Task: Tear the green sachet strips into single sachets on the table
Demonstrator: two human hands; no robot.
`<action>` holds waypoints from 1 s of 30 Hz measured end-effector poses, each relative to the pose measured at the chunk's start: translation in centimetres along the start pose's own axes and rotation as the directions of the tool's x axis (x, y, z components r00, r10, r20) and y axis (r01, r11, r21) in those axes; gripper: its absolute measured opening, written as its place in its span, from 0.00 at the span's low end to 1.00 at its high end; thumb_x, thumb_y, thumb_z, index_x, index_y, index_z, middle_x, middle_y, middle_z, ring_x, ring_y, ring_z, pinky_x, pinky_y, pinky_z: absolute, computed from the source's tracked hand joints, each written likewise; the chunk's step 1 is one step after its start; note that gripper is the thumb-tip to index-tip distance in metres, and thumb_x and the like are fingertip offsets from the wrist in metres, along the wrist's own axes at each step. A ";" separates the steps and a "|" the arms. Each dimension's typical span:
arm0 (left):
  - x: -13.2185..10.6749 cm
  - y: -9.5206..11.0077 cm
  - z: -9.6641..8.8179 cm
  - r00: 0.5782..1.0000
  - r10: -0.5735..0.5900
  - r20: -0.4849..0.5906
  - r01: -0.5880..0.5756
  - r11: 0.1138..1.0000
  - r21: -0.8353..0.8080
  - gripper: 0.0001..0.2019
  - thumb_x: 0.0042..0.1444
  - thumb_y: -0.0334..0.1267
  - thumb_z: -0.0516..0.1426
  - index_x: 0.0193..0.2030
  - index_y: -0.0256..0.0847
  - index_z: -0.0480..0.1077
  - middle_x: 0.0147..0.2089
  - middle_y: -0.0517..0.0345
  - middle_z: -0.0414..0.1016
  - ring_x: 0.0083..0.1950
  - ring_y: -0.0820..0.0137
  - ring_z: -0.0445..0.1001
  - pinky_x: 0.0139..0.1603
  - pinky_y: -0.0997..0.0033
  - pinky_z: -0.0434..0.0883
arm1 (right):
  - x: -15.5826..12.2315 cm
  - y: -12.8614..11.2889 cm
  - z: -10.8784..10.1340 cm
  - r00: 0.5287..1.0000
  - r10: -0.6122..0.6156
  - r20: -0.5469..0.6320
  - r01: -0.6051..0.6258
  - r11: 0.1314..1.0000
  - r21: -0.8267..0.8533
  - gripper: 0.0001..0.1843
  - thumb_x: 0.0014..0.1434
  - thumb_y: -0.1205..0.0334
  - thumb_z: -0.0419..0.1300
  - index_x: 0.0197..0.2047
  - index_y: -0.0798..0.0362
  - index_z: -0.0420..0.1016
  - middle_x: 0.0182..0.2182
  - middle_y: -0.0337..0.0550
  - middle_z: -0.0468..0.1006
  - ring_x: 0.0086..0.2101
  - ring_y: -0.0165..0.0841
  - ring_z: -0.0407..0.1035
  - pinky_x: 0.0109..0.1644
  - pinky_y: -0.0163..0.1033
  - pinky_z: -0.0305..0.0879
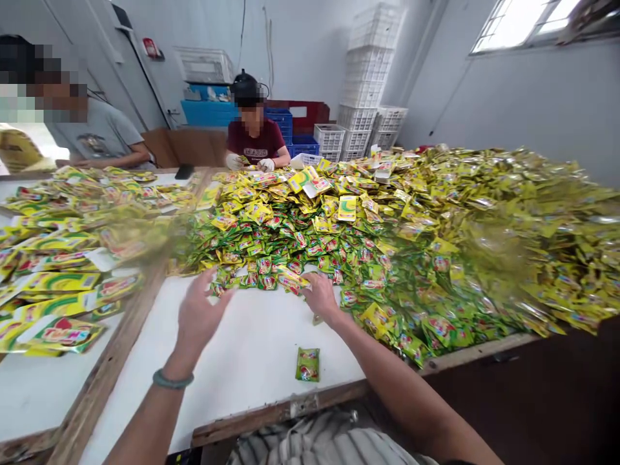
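My left hand (pixel 201 313), with a bracelet (pixel 173 380) at the wrist, hovers above the white tabletop (pixel 232 374). Its thumb and fingers are apart, and nothing is between them. At the near edge of the heap, my right hand (pixel 320 296) is closed on the end of a yellow packet (pixel 290 278). Small green packets (pixel 267 282) lie just beyond both hands, partly hidden by the right one. A single green packet (pixel 307 364) rests flat near the table's front edge.
Yellow packets (pixel 523 226) pile high on the right. Left of a wooden divider (pixel 121 361) lie yellow cartons (pixel 62 332). Across the table sits a person in white gloves (pixel 266 165); another person (pixel 104 132) is at the far left. Crates (pixel 368 77) are stacked behind.
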State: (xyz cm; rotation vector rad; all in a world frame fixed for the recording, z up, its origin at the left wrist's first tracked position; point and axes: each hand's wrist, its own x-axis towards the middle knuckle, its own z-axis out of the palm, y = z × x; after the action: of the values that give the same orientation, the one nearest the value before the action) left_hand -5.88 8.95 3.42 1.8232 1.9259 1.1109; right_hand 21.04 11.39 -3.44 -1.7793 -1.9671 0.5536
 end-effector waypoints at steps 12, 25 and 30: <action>-7.3 0.9 6.6 0.845 -0.096 0.525 0.053 0.994 0.097 0.19 0.52 0.55 0.56 0.45 0.47 0.72 0.32 0.58 0.79 0.31 0.64 0.75 0.31 0.71 0.66 | -9.2 1.4 -5.9 0.999 0.033 -0.008 -0.034 0.989 -0.141 0.18 0.61 0.58 0.57 0.53 0.54 0.70 0.43 0.52 0.76 0.44 0.42 0.68 0.49 0.44 0.62; -9.0 2.4 7.8 0.705 -0.223 0.673 0.590 0.712 -0.382 0.26 0.42 0.52 0.66 0.45 0.38 0.73 0.42 0.50 0.81 0.42 0.60 0.78 0.42 0.66 0.74 | -10.6 4.3 -3.1 0.994 0.078 -0.076 -0.077 0.997 0.012 0.15 0.61 0.65 0.49 0.49 0.53 0.70 0.40 0.49 0.78 0.40 0.38 0.71 0.46 0.40 0.63; -10.1 2.2 6.8 0.693 -0.261 0.672 0.649 0.632 -0.424 0.26 0.42 0.51 0.66 0.46 0.37 0.73 0.42 0.50 0.81 0.38 0.64 0.79 0.39 0.68 0.75 | -8.2 1.0 -1.3 0.992 0.126 0.024 -0.107 0.705 0.701 0.11 0.57 0.54 0.53 0.39 0.52 0.68 0.29 0.40 0.75 0.28 0.31 0.68 0.32 0.35 0.63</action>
State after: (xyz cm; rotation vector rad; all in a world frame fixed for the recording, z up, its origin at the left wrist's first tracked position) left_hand 2.01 1.69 -2.74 0.9828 1.3069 0.7714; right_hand 23.32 3.31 -3.33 -1.3877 -1.3326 1.1396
